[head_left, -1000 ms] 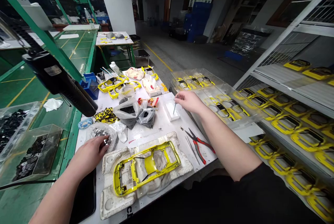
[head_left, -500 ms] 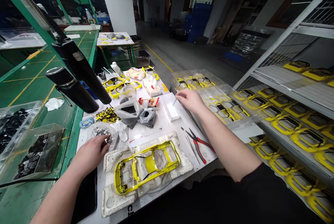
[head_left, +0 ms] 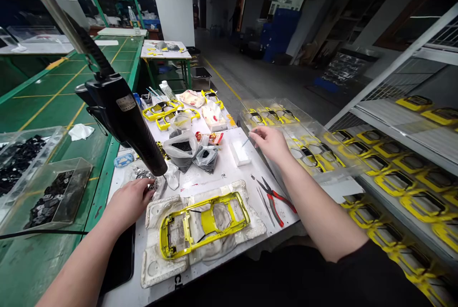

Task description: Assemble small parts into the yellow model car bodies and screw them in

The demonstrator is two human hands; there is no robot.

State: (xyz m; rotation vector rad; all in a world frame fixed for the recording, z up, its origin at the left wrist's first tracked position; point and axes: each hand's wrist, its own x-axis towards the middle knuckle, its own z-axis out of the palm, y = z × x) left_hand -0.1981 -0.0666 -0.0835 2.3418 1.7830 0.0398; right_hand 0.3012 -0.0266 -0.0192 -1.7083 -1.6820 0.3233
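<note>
Right hand (head_left: 270, 143) pinches thin stick (head_left: 245, 142) over white box (head_left: 241, 156). Left hand (head_left: 131, 200) curls at bag of metal bits (head_left: 142, 173); can't tell if gripping. Yellow frame (head_left: 208, 223) lies on foam block (head_left: 153, 272), presumably for steadiness; pliers (head_left: 271, 193) beside, likely for easy reach.

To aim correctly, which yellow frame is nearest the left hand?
The yellow frame on the rough white block; all others lie farther from the left hand.

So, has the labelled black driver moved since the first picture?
Yes: in the view, the driver has shifted to the right, judged against the foam.
</note>
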